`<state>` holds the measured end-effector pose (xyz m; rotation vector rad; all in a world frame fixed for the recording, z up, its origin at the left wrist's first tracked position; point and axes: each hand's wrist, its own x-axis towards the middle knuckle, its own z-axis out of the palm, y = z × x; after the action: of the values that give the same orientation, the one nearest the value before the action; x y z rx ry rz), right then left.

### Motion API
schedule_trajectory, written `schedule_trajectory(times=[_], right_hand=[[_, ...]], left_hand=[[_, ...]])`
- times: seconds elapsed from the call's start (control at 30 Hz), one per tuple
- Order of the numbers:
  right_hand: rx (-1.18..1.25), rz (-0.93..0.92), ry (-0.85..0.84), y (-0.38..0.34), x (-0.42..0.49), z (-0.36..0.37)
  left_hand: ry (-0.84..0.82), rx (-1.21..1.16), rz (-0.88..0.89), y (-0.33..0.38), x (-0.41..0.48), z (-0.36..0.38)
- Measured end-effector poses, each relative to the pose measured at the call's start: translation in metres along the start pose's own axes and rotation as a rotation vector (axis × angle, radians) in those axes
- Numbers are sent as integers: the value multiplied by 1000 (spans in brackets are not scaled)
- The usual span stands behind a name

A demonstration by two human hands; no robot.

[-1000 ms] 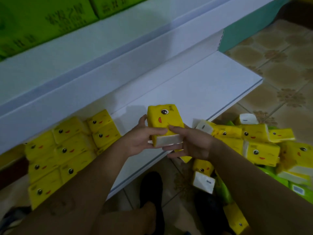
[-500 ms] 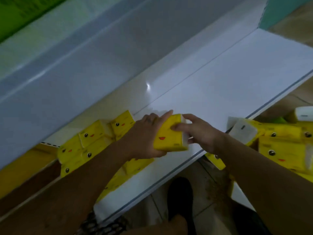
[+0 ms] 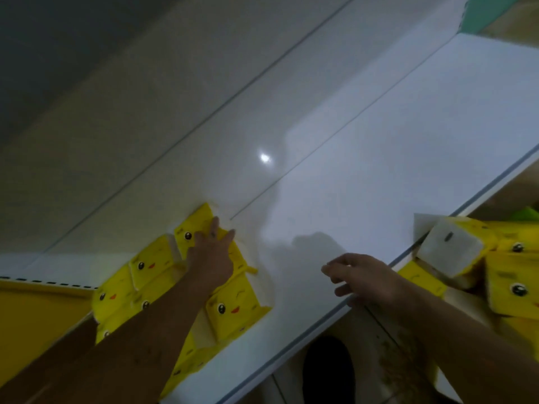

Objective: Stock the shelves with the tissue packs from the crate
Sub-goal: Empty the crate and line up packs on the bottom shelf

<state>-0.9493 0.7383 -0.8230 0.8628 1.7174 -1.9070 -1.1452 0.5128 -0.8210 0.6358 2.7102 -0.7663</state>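
Several yellow tissue packs with cartoon faces (image 3: 230, 309) stand stacked on the white shelf (image 3: 364, 176) at its left end. My left hand (image 3: 211, 253) lies with straight fingers on the topmost pack (image 3: 192, 233) at the back of the stack. My right hand (image 3: 360, 277) hovers over the shelf's front edge with loosely curled fingers and holds nothing. More yellow tissue packs (image 3: 513, 287) are heaped at the right, below the shelf edge; the crate under them is hidden.
The shelf's bare white surface stretches from the stack to the far right. A white back panel (image 3: 204, 112) rises behind it. Below the front edge are a tiled floor and a dark shoe (image 3: 328, 371).
The pack held in both hands has been set on the stack. My left hand now presses it there and my right hand has let go and drawn back. The view tilted toward the shelf.
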Motion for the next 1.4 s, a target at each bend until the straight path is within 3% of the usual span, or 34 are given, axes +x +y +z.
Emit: schedule_trajectory(times=[0.17,0.23,0.33,0.47,0.63,0.73,0.87,1.13,1.2,1.3,1.4], right_hand=[[28,11,38,4,-2,-7],[58,13,131,6,-5,-17],[-85,2,437,18,-9,-46],[-268,18,930,49,-8,-97],[-331,47,1179,61,-7,-135],[-325,135,1126,54,2,-136],[-400,182,899,63,12,-131],[-526,23,965,61,-17,-149],[-609,-120,894,42,-33,-150],[-786,-509,716,6,-63,-128],[-1015,-849,570,-25,-95,-83]], left_hand=[[-147,-159,-141,6,1,-11],[-94,-171,-116,16,-5,-18],[53,-190,121,54,-21,-32],[93,-493,371,128,-49,-59],[-42,-620,572,203,-96,-80],[-55,-570,646,218,-113,-84],[-85,-645,596,215,-113,-85],[-186,-735,509,172,-127,-81],[-263,-972,353,165,-124,-102],[-505,-1528,-6,153,-126,-136],[-727,-1900,-199,129,-130,-152]])
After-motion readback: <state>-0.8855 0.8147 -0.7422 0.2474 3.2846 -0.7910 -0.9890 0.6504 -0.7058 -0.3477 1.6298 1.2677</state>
